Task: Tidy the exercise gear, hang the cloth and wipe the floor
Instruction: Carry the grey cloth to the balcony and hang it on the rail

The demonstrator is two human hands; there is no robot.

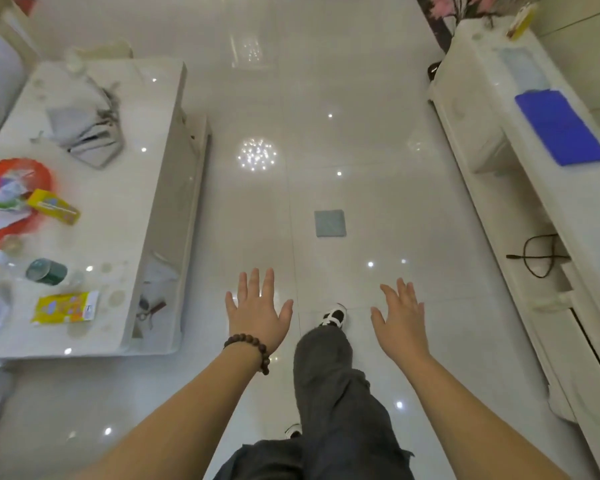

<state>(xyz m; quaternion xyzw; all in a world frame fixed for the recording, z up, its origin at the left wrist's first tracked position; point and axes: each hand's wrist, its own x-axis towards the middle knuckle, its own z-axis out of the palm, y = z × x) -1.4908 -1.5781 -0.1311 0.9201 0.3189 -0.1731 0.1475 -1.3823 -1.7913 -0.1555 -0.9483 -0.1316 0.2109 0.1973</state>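
**A:** Where was the cloth [330, 223] at that moment?

**B:** Flat on the glossy floor [378, 140], a folded grey-blue square lying in the lane between the low worktop [125, 209] on the left and the long white cabinet [499, 109] on the right. It lay ahead of the person's leading shoe [334, 315], apart from it, and nothing was touching it.

**A:** So what would picking it up well have called for?

**B:** By my reading, stepping closer and bending down first, since the cloth sat beyond both hands. Then pinching one edge or corner to lift it clear, so the fold would not drag across the tiles. Whether it was meant for hanging or wiping first, I could not tell.

**A:** And the hands themselves?

**B:** The left hand [257, 311], with a bead bracelet [248, 351] at the wrist, was spread wide, fingers straight, palm down, holding nothing. The right hand [400, 315] was likewise spread and empty, tilted a little outward. Both hung in the air above the floor, one on each side of the shoe.

**A:** Anything else nearby?

**B:** A blue mat [561, 128] lay on the cabinet top, and a red basket [14, 199] of packets stood on the worktop.
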